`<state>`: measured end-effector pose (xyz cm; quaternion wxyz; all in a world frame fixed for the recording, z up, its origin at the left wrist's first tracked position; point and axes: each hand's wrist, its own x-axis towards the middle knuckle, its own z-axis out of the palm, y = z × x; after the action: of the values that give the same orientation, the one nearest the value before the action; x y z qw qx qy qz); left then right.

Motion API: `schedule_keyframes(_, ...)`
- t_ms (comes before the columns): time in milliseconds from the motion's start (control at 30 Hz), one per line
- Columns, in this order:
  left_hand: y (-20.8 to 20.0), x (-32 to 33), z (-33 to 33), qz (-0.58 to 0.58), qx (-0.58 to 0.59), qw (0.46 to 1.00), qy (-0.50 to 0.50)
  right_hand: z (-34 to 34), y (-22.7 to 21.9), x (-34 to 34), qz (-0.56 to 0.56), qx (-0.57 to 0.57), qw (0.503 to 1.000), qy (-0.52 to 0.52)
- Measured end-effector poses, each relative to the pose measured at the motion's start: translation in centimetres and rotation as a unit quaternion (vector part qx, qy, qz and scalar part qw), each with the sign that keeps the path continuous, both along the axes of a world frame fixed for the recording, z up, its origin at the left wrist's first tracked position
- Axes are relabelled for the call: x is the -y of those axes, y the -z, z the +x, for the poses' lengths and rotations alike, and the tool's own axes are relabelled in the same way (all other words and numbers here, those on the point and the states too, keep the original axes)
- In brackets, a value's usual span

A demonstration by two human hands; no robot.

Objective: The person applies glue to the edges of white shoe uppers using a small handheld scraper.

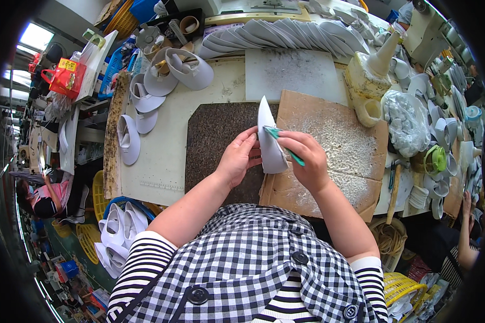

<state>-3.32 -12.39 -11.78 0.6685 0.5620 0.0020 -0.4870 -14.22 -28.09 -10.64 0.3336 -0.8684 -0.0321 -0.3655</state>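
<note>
My left hand [238, 159] pinches the left edge of a white shoe-upper piece [271, 153], which stands upright and curved between my hands. In my right hand [307, 157] is a small green tool [296, 158]. Its front end lies against the upper piece; the fingers cover much of it, so its exact kind cannot be made out. Both hands are above the line where a dark speckled board [215, 145] meets a sheet of cardboard [302, 107] crusted with whitish dried glue.
White stitched shoe uppers [128, 140] lie along the table's left side. A fanned row of white pieces [280, 37] runs across the back. At right stand a glue-caked container [366, 81], a clear plastic bag [407, 121] and a wooden-handled tool [394, 188]. More uppers [116, 229] fill a basket lower left.
</note>
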Motion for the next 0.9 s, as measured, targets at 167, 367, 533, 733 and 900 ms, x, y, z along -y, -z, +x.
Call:
schedule_keyframes(167, -0.1, 0.3, 1.7, -0.086, -0.042, 0.994, -0.050, -2.0, 1.8, -0.5, -0.077, -0.041, 0.993, -0.082)
schedule_keyframes(367, -0.1, -0.2, 2.7, -0.027, 0.027, 0.997, -0.063, -7.0, 3.9, -2.1, -0.018, -0.101, 0.992, -0.073)
schedule_keyframes(533, -0.9, -0.7, 2.6, 0.025, 0.092, 0.995, -0.009, -7.7, 3.1, -3.1, -0.026, -0.138, 0.988, -0.067)
schedule_keyframes(733, -2.4, -2.7, 1.3, 0.005, 0.245, 0.969, 0.026, -8.1, 3.1, -4.7, -0.066, -0.177, 0.978, -0.085)
schedule_keyframes(900, -1.7, -6.6, 0.5, 0.079, 0.276, 0.958, 0.016, -8.2, 1.6, -6.2, -0.098, -0.217, 0.968, -0.075)
